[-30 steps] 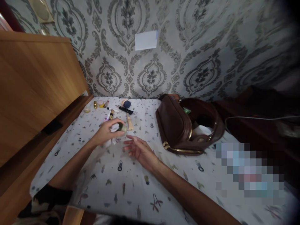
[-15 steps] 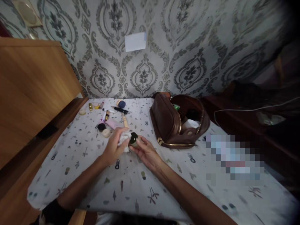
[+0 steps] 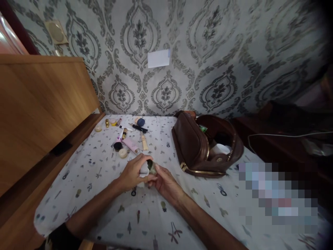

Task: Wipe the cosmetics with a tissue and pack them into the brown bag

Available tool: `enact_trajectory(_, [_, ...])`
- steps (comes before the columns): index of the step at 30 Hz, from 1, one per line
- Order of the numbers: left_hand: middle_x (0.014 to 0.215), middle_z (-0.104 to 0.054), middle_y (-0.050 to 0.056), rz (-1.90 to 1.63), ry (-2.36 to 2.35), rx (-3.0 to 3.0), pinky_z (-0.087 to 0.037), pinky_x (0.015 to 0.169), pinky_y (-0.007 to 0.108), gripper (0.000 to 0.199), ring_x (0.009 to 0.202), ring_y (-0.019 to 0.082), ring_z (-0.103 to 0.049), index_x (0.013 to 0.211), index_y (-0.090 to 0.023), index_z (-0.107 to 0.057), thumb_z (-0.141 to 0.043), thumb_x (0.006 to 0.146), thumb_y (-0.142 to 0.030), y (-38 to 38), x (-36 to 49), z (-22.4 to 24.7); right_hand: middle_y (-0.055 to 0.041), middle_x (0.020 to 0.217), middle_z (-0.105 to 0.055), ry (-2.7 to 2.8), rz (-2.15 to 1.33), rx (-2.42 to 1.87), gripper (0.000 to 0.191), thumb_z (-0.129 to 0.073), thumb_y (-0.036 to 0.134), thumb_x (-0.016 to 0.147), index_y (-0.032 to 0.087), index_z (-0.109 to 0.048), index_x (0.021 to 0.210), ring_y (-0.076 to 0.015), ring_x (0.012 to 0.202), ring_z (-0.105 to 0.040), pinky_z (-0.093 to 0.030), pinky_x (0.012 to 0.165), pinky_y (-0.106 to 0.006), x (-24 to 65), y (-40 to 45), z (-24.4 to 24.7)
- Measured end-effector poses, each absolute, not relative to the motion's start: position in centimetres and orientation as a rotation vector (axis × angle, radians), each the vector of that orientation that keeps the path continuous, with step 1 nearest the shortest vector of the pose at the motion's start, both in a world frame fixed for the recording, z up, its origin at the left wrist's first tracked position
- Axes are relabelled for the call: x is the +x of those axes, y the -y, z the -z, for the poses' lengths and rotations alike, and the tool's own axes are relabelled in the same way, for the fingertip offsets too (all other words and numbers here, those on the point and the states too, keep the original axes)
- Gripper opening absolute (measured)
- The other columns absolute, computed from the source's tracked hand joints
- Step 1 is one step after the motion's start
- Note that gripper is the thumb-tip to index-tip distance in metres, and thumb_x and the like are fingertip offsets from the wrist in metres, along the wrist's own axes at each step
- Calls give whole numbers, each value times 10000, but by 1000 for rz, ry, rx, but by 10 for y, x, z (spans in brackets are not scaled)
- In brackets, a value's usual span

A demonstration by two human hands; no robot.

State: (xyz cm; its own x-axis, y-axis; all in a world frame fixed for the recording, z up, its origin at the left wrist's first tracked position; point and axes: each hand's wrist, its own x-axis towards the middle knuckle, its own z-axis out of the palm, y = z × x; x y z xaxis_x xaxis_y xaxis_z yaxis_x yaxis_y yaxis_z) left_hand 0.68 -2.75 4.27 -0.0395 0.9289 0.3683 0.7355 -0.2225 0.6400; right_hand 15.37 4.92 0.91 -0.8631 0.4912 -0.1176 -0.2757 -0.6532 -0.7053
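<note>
My left hand [image 3: 134, 173] is closed around a crumpled white wipe or tissue [image 3: 144, 168], pressed against a small dark green jar [image 3: 150, 164]. The jar's paler side rests in the fingers of my right hand [image 3: 166, 182]. Much of the jar is hidden by the wipe and my fingers. Just beyond my hands lie a pink tube [image 3: 130, 144], a beige tube [image 3: 144, 141], a cream-coloured round pot [image 3: 122, 153] and a black round pot [image 3: 118, 146].
A brown leather bag [image 3: 191, 146] stands open at the right with a white item [image 3: 222, 149] inside. Several cosmetics, including a black pen-like tube [image 3: 139, 128] and a blue-lidded jar [image 3: 141, 122], lie farther back. A wooden cabinet [image 3: 47, 114] borders the left side.
My left hand has turned and drawn the wipe farther over the jar, covering more of it. The view has shifted slightly, so everything sits lower and farther right.
</note>
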Motion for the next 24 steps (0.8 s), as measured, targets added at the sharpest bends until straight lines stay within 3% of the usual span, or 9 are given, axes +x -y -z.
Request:
enact_trajectory(3, [1024, -645, 59, -1220, -1868, 1932, -468, 831, 308, 343, 948, 220, -612, 1093, -201, -579, -662, 858, -435, 20, -4, -50, -54, 792, -741, 994, -2492, -449, 451, -803, 536, 708, 176, -678, 950, -160, 680, -694, -474, 584, -227, 155, -52, -11])
enact_trajectory(7, [1107, -645, 60, -1199, -2084, 1975, -463, 890, 335, 330, 1033, 240, -603, 1116, -221, -577, -661, 853, -402, -3, -39, -66, -73, 815, -749, 954, -2493, -510, 506, -828, 511, 685, 158, -680, 1016, -130, 665, -671, -464, 617, -222, 158, -56, -12])
enact_trajectory(10, [1090, -634, 54, -994, -2299, 1968, -468, 879, 343, 324, 1034, 244, -600, 1147, -231, -567, -616, 877, -404, -30, -72, -77, -60, 775, -740, 934, -2496, -507, 463, -839, 478, 678, 151, -693, 972, -112, 622, -640, -438, 592, -221, 158, -58, -10])
enact_trajectory(16, [1150, -598, 84, -261, -2630, 1793, -475, 872, 349, 398, 1058, 269, -610, 1248, -242, -541, -562, 893, -420, -75, -111, -77, -41, 724, -725, 909, -2496, -504, 409, -856, 441, 655, 151, -707, 902, -96, 574, -600, -401, 557, -217, 157, -61, -8])
enact_trajectory(21, [1187, -618, 123, -74, -2630, 1750, -478, 881, 395, 420, 1075, 315, -623, 1236, -238, -600, -640, 830, -337, -87, -123, -64, -30, 707, -716, 887, -2499, -515, 410, -866, 441, 636, 153, -711, 883, -89, 559, -588, -396, 541, -207, 158, -62, -10])
enact_trajectory(24, [1174, -650, 122, -34, -2637, 1738, -470, 910, 407, 396, 1102, 326, -618, 1200, -242, -641, -649, 826, -371, -95, -132, -68, -29, 701, -713, 875, -2508, -523, 412, -871, 442, 626, 154, -713, 874, -91, 555, -591, -390, 527, -201, 158, -63, -11])
